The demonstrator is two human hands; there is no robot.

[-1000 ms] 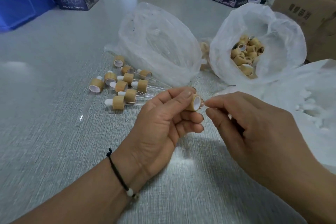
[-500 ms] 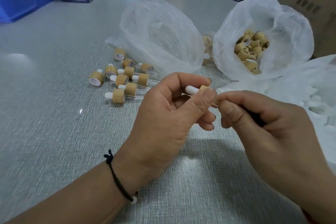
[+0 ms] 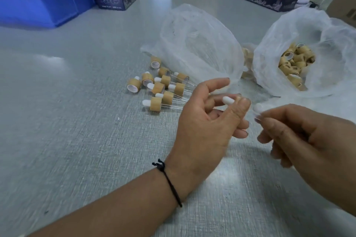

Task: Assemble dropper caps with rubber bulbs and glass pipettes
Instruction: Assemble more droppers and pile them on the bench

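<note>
We take the pile of finished droppers [image 3: 163, 90] as reference. Just right of it, our left hand [image 3: 208, 121] pinches a dropper cap with white bulb [image 3: 229, 100]. Further right, our right hand [image 3: 308, 136] pinches something white, possibly a bulb; blur prevents certainty. Bare grey table [image 3: 67, 131] extends left of the pile. The bag of caps [image 3: 296, 63] lies far right.

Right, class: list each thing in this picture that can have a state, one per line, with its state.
Left hand: pinches the tan wooden cap with white rubber bulb.
Right hand: fingers curled round small white pieces; blurred.
Clear plastic bag of tan caps: open.
Finished droppers on the grey table: lying flat.
</note>
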